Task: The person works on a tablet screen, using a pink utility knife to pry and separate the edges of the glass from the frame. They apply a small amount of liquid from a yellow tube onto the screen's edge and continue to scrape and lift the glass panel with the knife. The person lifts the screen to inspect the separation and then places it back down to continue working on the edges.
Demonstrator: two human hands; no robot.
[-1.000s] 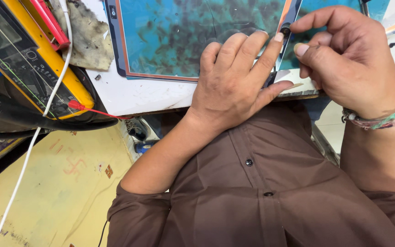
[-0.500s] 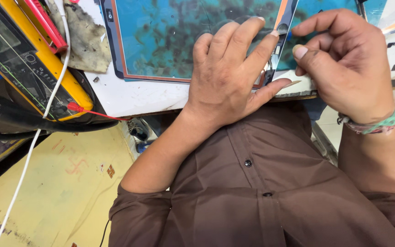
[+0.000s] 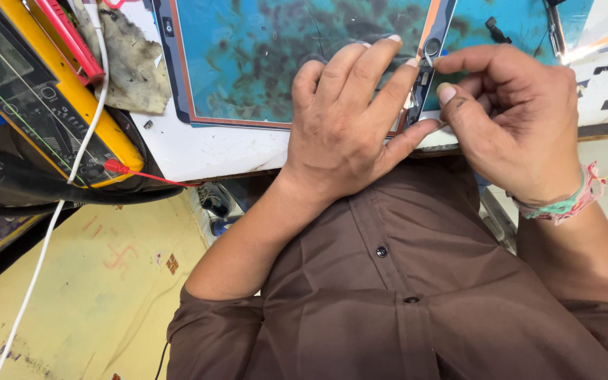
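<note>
The left hand (image 3: 350,130) lies flat, fingers spread, pressing on the right edge of the tablet panel (image 3: 276,56), which sits top centre on the white bench (image 3: 205,151). It's slid a touch lower in frame than half a second back, so the grip is just resettling, the work looks mid-step. The right hand (image 3: 515,119) pinches something tiny at the panel's edge (can't tell what, fingers cover it). The yellow meter (image 3: 43,105) upper left is cut off.
</note>
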